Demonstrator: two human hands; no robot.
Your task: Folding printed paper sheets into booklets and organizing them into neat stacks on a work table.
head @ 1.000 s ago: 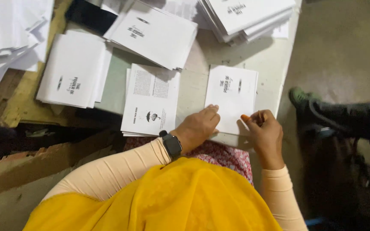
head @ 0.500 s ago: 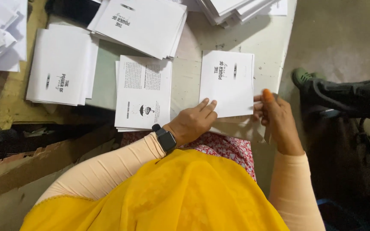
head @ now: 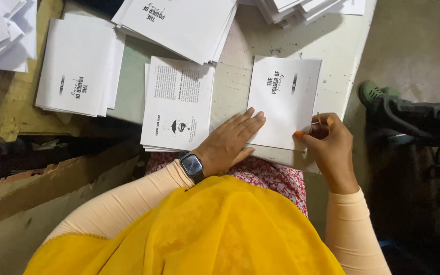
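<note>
**Booklet held flat at the worktop's near edge**

Booklet [head: 285,102], white with a short dark title printed sideways on its cover, lies on the pale worktop [head: 235,86] directly in front of a seated person. The left hand [head: 229,142], a dark smartwatch [head: 192,165] at its wrist, rests open and flat with fingers spread across the booklet's lower left corner. The right hand [head: 328,142] is curled at the lower right edge, thumb and fingers pinched together on the paper; a thin pale object may be between them, too small to tell.

Judging from the pose, the work goes best with the flat hand pressing steadily so the sheets cannot slide, while the pinching hand works along the edge with the corners kept square.

Just left of the booklet sits a neat stack [head: 178,104] showing back covers, with a block of small print above a small dark emblem. Farther left lies another pile [head: 77,69] face up, and a fanned pile [head: 184,23] overlaps the far side. Loose white sheets [head: 1,35] crowd the far left corner. A green shoe [head: 375,91] shows on the floor at right.
</note>
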